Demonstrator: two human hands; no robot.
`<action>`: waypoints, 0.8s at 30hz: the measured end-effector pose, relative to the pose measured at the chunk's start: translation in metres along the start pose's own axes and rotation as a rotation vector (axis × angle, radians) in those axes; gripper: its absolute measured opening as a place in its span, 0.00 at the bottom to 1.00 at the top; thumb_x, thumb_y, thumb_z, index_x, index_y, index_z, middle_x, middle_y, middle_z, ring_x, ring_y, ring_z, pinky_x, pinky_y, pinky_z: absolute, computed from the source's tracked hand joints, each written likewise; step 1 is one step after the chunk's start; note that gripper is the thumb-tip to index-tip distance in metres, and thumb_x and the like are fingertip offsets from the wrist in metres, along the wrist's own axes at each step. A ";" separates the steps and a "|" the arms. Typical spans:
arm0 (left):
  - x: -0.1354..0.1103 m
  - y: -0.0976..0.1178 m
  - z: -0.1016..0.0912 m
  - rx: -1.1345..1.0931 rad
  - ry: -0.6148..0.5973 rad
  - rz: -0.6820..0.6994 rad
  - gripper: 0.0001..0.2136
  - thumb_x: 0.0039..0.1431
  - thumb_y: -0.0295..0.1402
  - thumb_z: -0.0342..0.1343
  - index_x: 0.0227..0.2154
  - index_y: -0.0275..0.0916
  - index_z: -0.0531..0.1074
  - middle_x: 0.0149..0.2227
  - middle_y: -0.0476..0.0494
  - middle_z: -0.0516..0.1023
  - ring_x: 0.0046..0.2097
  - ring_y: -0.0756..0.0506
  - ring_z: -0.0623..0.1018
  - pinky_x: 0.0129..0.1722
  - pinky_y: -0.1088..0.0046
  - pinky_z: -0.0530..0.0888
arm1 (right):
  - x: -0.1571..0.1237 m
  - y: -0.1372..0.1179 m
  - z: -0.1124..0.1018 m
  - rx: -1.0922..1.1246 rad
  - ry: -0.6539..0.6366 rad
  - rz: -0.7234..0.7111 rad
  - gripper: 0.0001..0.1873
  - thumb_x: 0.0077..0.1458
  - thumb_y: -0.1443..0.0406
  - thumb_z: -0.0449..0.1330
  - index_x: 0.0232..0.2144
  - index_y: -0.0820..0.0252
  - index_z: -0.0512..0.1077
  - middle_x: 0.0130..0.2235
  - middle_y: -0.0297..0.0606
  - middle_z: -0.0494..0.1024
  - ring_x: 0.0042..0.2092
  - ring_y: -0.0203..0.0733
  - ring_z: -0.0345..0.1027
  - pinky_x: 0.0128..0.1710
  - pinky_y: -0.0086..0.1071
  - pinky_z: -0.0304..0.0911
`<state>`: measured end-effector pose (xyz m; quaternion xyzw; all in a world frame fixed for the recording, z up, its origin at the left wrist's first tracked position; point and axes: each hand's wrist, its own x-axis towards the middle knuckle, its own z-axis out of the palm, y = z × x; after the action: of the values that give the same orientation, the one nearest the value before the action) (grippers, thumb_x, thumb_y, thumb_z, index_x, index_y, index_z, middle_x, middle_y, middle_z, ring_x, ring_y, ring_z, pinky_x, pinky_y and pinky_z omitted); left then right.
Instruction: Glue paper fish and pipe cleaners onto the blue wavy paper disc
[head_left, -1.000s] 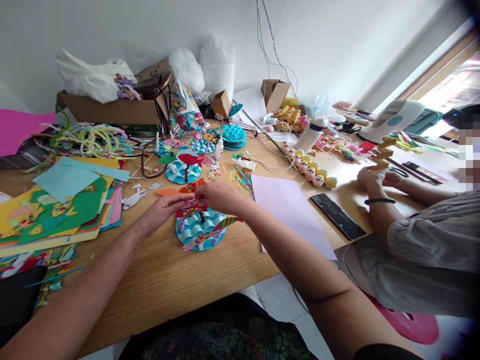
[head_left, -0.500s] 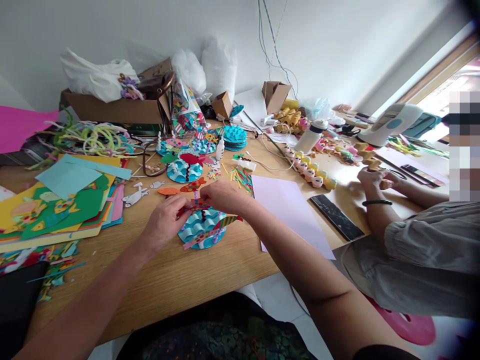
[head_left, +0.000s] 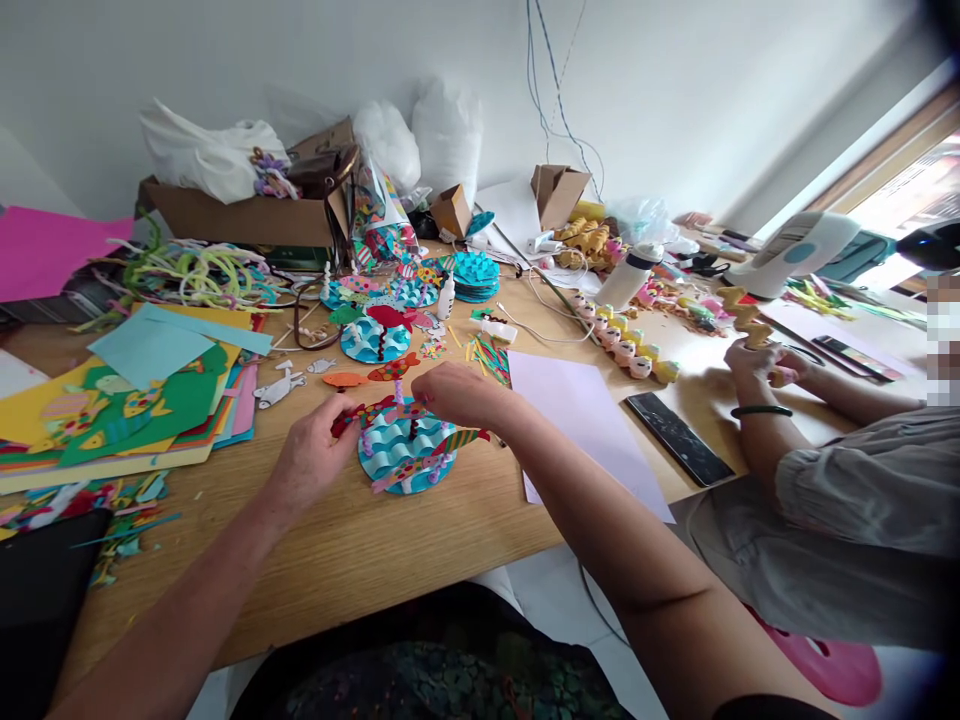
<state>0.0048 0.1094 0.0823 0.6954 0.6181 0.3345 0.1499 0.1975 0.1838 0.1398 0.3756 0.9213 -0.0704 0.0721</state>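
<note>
A round blue paper base with wavy strips lies on the table before me, and paper fish stand on it on twisted stems. My left hand is at its back left edge, thumb and fingers pinching a dark red paper fish. At the back right of the base is my right hand, its fingers curled together; what they hold is hidden. A striped fish and a pink dotted fish sit toward the front. Just behind lie a red dotted fish and an orange fish.
Another blue wave piece stands behind, near a small white glue bottle. Coloured paper sheets are at left. A lilac sheet and a black phone lie at right, beside a co-worker's hands.
My left hand has drawn left, away from my right hand, and the red fish in it shows more. The right hand stays near the same spot. The whole view has shifted slightly.
</note>
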 end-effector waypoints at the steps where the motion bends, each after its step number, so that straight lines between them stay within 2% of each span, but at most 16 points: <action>1: 0.000 -0.001 0.000 -0.007 -0.002 -0.007 0.08 0.52 0.39 0.46 0.29 0.42 0.65 0.25 0.51 0.73 0.25 0.50 0.70 0.25 0.76 0.64 | 0.000 0.000 0.000 -0.001 0.000 -0.003 0.12 0.53 0.69 0.51 0.36 0.58 0.74 0.37 0.41 0.77 0.39 0.40 0.67 0.28 0.28 0.50; 8: 0.001 -0.001 0.001 0.004 -0.031 -0.012 0.08 0.52 0.39 0.46 0.30 0.42 0.66 0.26 0.50 0.73 0.25 0.49 0.71 0.26 0.75 0.64 | -0.001 0.001 0.000 0.012 -0.004 0.003 0.12 0.52 0.69 0.52 0.35 0.57 0.74 0.37 0.40 0.78 0.39 0.41 0.68 0.27 0.28 0.50; 15: 0.004 0.006 0.000 0.038 -0.117 0.071 0.06 0.52 0.36 0.45 0.29 0.42 0.65 0.29 0.47 0.75 0.30 0.46 0.74 0.29 0.72 0.66 | 0.000 0.001 0.001 0.015 -0.012 0.012 0.13 0.52 0.69 0.52 0.38 0.57 0.74 0.40 0.39 0.78 0.41 0.41 0.69 0.28 0.28 0.50; 24: 0.003 0.002 0.005 0.137 -0.140 0.176 0.07 0.55 0.35 0.43 0.31 0.42 0.64 0.31 0.45 0.75 0.33 0.44 0.75 0.31 0.70 0.69 | -0.001 -0.003 -0.003 0.032 -0.020 0.006 0.12 0.54 0.64 0.52 0.36 0.58 0.75 0.37 0.41 0.78 0.38 0.40 0.68 0.28 0.28 0.50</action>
<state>0.0098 0.1125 0.0807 0.7773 0.5640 0.2542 0.1149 0.1953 0.1814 0.1429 0.3786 0.9182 -0.0888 0.0756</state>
